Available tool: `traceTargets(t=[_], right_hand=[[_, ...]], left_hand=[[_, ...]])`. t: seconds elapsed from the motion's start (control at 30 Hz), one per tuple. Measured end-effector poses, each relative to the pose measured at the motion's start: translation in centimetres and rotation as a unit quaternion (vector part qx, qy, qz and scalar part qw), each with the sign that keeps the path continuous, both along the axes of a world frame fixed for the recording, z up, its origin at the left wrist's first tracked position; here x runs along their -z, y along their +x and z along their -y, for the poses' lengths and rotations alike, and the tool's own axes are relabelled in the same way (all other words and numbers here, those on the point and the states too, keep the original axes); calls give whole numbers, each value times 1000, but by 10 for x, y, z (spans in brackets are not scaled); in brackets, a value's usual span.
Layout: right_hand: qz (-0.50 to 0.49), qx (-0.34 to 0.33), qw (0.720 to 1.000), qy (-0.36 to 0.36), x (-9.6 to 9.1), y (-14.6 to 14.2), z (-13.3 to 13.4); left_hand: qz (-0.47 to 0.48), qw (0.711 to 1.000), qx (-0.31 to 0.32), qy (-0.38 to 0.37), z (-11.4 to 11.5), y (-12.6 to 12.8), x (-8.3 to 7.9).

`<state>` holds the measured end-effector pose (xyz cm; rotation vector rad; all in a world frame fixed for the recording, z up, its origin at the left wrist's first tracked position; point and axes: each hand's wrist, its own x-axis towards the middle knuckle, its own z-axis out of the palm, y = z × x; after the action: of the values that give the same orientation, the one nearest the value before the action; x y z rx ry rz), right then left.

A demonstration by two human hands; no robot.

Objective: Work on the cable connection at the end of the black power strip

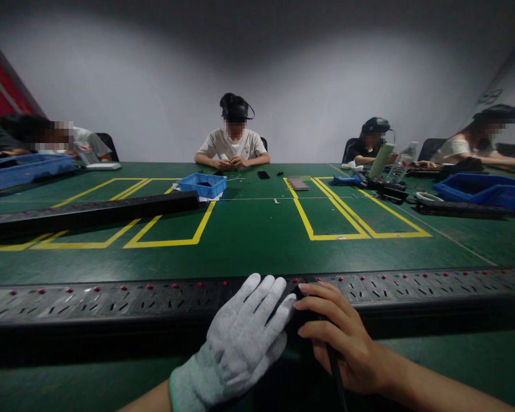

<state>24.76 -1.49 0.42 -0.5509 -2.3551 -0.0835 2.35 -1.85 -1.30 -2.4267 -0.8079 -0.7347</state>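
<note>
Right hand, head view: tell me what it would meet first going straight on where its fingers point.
Most likely the gloved left hand: the fingers of the right hand point left towards it, though depth is unclear.

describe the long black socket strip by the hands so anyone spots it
Find the green tabletop. On its near side, by the grey-gloved left hand, lies the long, red-dotted black socket strip. Unlike the slanted black bar farther off, it spans the picture's width.
</note>
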Motion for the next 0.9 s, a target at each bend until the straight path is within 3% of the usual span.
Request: traceTargets(t=[0.9], right_hand=[[5,1,1000,-10,-2,0,1]], left_hand=[[6,1000,9,13,1,1,-4]])
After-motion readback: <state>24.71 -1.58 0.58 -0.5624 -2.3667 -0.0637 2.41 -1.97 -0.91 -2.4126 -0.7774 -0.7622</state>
